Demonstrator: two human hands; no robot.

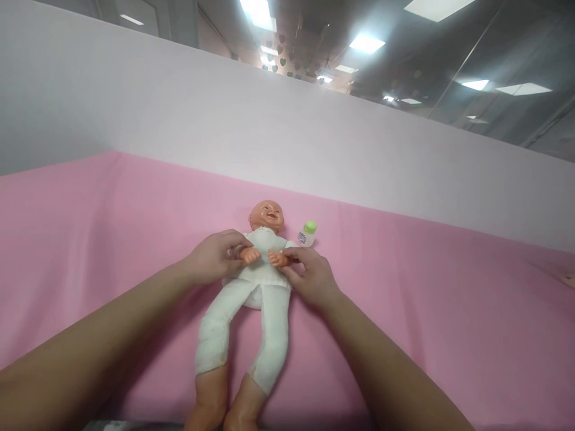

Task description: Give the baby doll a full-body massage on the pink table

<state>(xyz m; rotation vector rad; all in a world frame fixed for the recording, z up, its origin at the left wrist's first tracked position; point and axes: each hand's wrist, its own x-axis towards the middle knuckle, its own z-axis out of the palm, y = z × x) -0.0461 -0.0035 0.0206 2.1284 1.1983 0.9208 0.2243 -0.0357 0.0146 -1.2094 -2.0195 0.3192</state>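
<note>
Nearest the camera: both forearms reach in from the bottom corners over a pink sheet (449,311). Baby doll (251,299) lies face up on the sheet, bare feet toward the camera at the bottom edge, legs in white trousers, head pointing away. Left hand (214,257) sits at the doll's side, fingers curled round the doll's small arm there, gripping it at the wrist. Right hand (312,276) does the same on the other side, fingertips pinched on the doll's other arm. The two doll hands are brought in over its chest, near each other, not touching. Just beyond the right hand, beside the doll's head: small bottle (306,234) with green cap, lying on the sheet. Behind that, a pale partition (287,137), then ceiling lights.
</note>
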